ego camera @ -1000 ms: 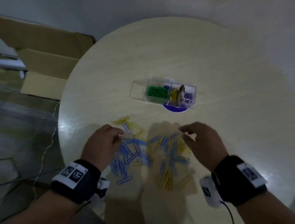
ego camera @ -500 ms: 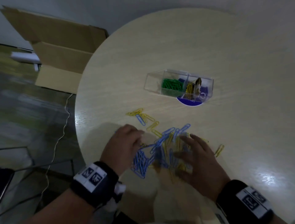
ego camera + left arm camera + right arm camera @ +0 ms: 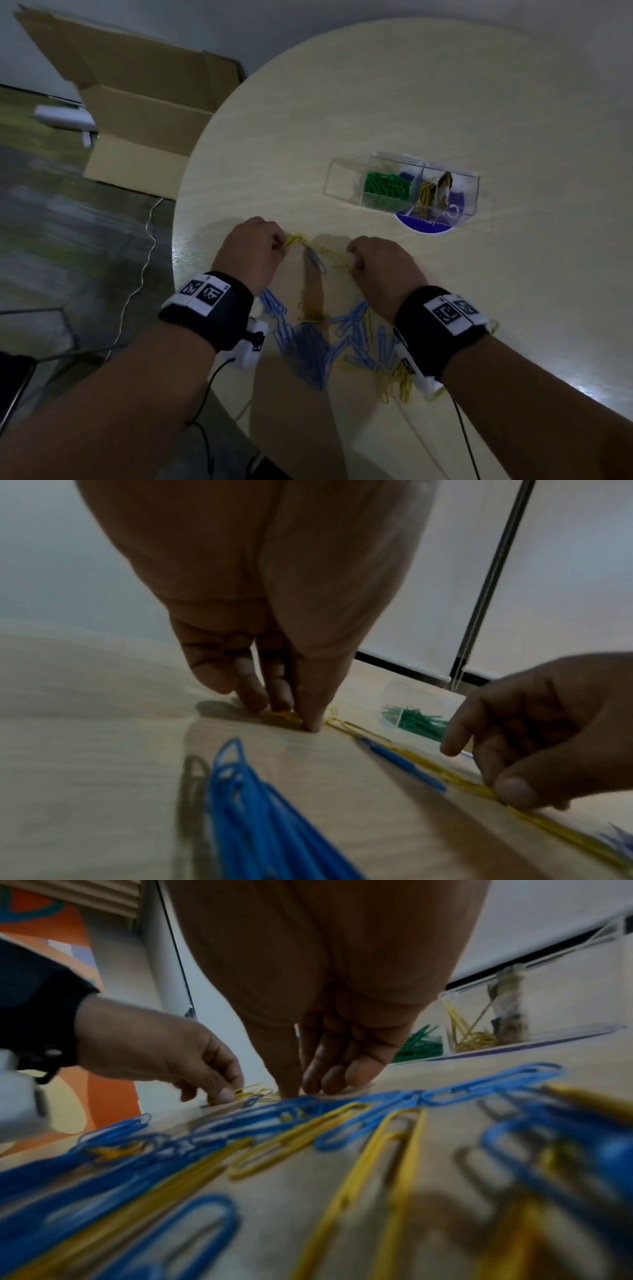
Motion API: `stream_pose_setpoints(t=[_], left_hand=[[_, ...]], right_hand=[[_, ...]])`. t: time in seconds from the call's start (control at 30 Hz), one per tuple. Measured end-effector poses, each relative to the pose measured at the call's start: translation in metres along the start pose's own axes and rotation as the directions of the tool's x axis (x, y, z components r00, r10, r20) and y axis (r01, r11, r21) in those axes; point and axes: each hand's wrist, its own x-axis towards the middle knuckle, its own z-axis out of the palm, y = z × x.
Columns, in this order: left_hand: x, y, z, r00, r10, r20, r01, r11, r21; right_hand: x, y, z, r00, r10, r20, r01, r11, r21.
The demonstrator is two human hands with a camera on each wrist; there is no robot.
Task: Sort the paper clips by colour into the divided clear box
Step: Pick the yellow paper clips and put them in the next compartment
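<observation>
Head view: left hand (image 3: 251, 251) on yellow clips (image 3: 297, 240)

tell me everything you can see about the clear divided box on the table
The clear box looks like transparent plastic, a low rectangle open at the top, split by thin walls into compartments. It stands flat on the round table, beyond both hands and touched by neither, partly over a dark blue disc. The left compartment looks empty, the middle holds green clips, the right holds yellow clips and a brownish object I cannot identify. Something blue shows behind the green clips, but it is unclear.
</observation>
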Motion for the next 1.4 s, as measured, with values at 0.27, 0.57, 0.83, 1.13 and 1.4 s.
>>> stream_pose_setpoints(t=[0.27,0.57,0.83,1.13,1.4], left_hand=[[-0.005,0.002,-0.011,0.986,-0.136,0.092,0.139,0.990,-0.027],[-0.002,0.010,-0.006,0.979,-0.204,0.025,0.205,0.953,-0.221],[0.002,0.046,-0.002,0.989,-0.144,-0.017,0.126,0.913,-0.389],[0.013,0.088,-0.013,0.996,-0.058,-0.073,0.016,0.877,-0.481],[0.052,0.161,-0.015,0.982,0.115,-0.153,-0.177,0.851,-0.495]], right_hand=[[0.009,0.014,-0.020,0.983,0.182,0.035,-0.183,0.982,0.042],[-0.003,0.008,-0.011,0.988,0.154,0.017,-0.154,0.988,-0.014],[0.002,-0.003,-0.011,0.983,0.182,0.022,-0.183,0.983,0.026],[0.001,0.001,-0.010,0.993,0.120,0.022,-0.121,0.992,0.042],[-0.012,0.029,-0.018,0.991,0.115,-0.065,-0.112,0.993,0.037]])
